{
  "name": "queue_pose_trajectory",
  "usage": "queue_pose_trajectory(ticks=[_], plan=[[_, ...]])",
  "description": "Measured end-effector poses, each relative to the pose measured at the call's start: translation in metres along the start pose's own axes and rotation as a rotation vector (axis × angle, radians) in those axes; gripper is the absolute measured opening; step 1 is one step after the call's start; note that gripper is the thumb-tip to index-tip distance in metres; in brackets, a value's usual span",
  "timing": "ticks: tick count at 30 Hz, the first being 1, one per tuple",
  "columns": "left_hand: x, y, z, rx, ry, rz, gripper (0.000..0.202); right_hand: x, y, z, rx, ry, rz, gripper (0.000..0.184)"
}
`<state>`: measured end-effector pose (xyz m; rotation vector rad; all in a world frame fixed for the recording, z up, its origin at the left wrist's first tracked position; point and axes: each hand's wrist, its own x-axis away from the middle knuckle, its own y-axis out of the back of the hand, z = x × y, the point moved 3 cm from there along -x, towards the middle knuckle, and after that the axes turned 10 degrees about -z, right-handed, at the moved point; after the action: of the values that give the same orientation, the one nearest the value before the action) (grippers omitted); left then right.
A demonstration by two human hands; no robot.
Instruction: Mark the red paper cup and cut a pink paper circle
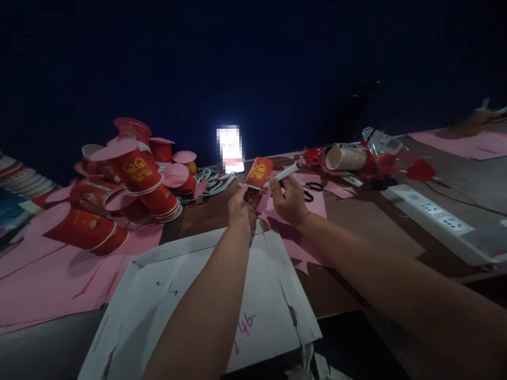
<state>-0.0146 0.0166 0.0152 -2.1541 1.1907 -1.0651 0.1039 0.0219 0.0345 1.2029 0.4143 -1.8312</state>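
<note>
My left hand point(242, 208) is closed around the lower part of a red paper cup point(260, 172) with yellow lettering, holding it tilted above the table. In my right hand point(290, 199) is a white marker point(285, 172), pinched between the fingers, its tip end close to the cup's rim. Whether the tip touches the cup I cannot tell. Black-handled scissors point(313, 186) lie just beyond my right hand, on pink paper point(301, 237). Under my forearms rests a white cardboard lid point(198, 264) with handwritten marks.
Several red cups point(138, 169) with pink paper discs are piled at left on pink sheets point(59, 279). A stack of cups point(346, 158) lies right of centre, near a power strip point(431, 216). A glowing screen point(229, 148) stands behind a coiled cable point(212, 182).
</note>
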Motion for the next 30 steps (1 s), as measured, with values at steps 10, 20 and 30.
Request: queue_pose_trajectory(ticks=[10, 20, 30], plan=[[-0.0035, -0.0001, -0.0005, -0.04, 0.031, -0.071, 0.009, -0.0008, 0.0008, 0.0023, -0.048, -0.024, -0.003, 0.022], [-0.0031, -0.0003, 0.0001, -0.015, 0.011, -0.054, 0.011, 0.0021, -0.0012, 0.0014, -0.041, 0.024, -0.01, 0.02], [-0.0025, -0.0014, 0.0002, -0.033, 0.045, -0.036, 0.011, 0.0017, -0.0014, -0.0005, -0.102, 0.002, 0.01, 0.018]])
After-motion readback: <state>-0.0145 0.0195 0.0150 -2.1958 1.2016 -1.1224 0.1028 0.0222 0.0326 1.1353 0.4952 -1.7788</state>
